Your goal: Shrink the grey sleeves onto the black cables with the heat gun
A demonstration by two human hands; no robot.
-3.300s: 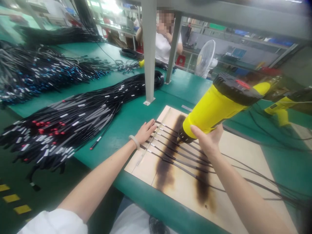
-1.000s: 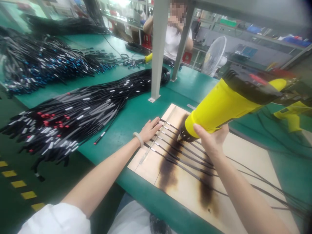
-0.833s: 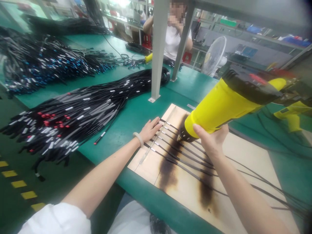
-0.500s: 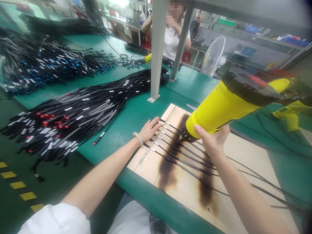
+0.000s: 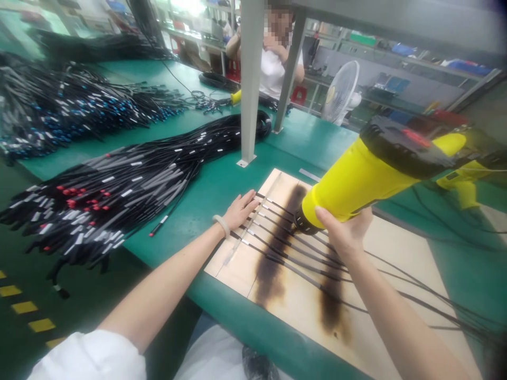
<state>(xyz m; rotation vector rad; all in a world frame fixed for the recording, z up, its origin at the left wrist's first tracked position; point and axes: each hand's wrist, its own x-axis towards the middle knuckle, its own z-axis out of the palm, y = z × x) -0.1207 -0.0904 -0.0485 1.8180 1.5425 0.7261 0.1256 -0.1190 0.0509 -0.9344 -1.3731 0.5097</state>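
Note:
My right hand (image 5: 346, 229) is wrapped round a yellow heat gun (image 5: 348, 177), its black nozzle tilted down close over several black cables (image 5: 301, 243). These lie side by side across a pale wooden board (image 5: 237, 279) with two dark scorched bands. My left hand (image 5: 240, 210) lies flat with fingers stretched out over the cable ends at the board's left edge, next to a thin clear strip (image 5: 257, 214). White labels show on the cables beside it. The palm hides the cable tips.
Bundled black cables with red tips (image 5: 130, 184) lie left on the green table (image 5: 166, 256); blue-tipped cables (image 5: 79, 111) lie behind. A grey post (image 5: 249, 84) stands beyond the board. Another yellow heat gun (image 5: 461, 184) rests at right. A person (image 5: 273, 68) and a fan (image 5: 341, 92) are across.
The whole view has shifted slightly. The heat gun's nozzle stays over the cables, and my left hand keeps its place on the cable ends.

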